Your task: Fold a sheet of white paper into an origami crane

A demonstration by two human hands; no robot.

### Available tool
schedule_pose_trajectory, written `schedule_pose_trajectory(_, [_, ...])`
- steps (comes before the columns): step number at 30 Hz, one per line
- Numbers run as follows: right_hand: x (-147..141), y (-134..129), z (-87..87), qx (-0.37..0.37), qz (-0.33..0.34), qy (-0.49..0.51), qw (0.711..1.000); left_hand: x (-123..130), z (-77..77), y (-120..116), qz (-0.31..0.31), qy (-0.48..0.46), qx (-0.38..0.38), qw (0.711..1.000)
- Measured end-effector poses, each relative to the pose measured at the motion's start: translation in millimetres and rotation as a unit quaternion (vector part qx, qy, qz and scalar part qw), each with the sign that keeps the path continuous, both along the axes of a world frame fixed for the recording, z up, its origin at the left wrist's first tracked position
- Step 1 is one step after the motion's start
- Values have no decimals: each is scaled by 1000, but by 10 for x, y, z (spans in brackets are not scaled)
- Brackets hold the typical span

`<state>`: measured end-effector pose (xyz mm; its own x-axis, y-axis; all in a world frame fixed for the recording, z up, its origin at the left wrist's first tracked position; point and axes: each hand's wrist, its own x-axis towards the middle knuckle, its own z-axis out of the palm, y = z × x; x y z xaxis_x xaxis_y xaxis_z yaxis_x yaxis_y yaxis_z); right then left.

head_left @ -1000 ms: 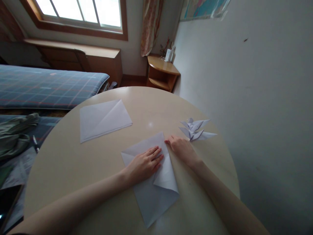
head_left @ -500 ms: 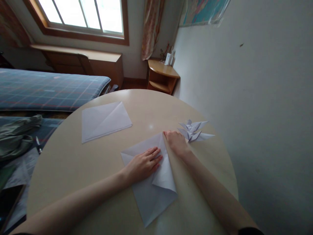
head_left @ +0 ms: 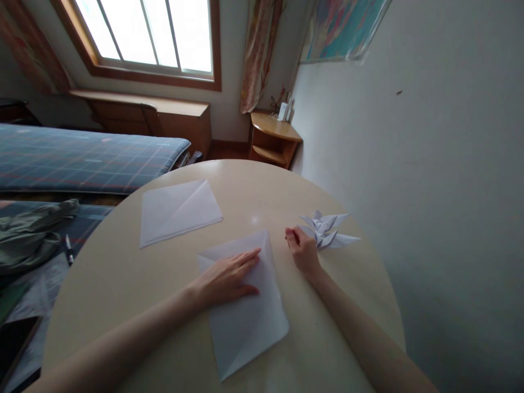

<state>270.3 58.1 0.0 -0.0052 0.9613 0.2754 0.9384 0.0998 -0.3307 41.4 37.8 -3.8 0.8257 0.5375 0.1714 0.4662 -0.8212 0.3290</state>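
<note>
A white sheet of paper (head_left: pixel 249 333) lies on the round table with crease lines in it, its lower right corner curling up a little. My left hand (head_left: pixel 229 277) rests flat on the sheet, fingers stretched out and the thumb apart. Just right of the paper's edge, my right hand (head_left: pixel 303 254) is curled with its fingertips together, apart from the sheet, and nothing shows in it. Close beside that hand stand folded paper cranes (head_left: pixel 325 232), partly hidden by it.
A stack of white paper (head_left: pixel 176 213) with a diagonal crease lies at the back left of the cream table (head_left: pixel 135 305). A wall (head_left: pixel 442 218) runs along the right. Left of the table are a plaid mattress (head_left: pixel 90 161), crumpled cloth (head_left: pixel 36 232) and a pen (head_left: pixel 69 250).
My right hand has come off the paper's top corner and moved right. The folded-over right side has opened out flatter, and the sheet has shifted slightly left under my left hand.
</note>
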Motion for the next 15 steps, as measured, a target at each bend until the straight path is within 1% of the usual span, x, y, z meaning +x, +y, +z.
schedule_pose_trajectory(2, [3, -16, 23, 39, 62, 86, 994, -20, 50, 27, -18, 3, 11, 1000])
schedule_pose_trajectory(4, [-6, -29, 59, 67, 167, 163, 970, -23, 96, 35, -42, -8, 25, 999])
schedule_pose_trajectory(6, [-17, -32, 89, 60, 258, 186, 946, -20, 129, 28, -71, -22, 36, 997])
schedule_pose_trajectory(7, [-20, -29, 95, 50, 285, 184, 939, -19, 139, 22, -87, -26, 36, 995])
schedule_pose_trajectory(9, [-20, -17, 88, 35, 309, 182, 933, -22, 149, 5, -120, -29, 29, 992])
schedule_pose_trajectory(11, [-13, -1, 60, 36, 308, 189, 932, -33, 152, -15, -140, -28, 16, 990])
schedule_pose_trajectory(15, [-5, 11, 29, 46, 300, 209, 930, -56, 172, -78, -134, -38, 15, 990])
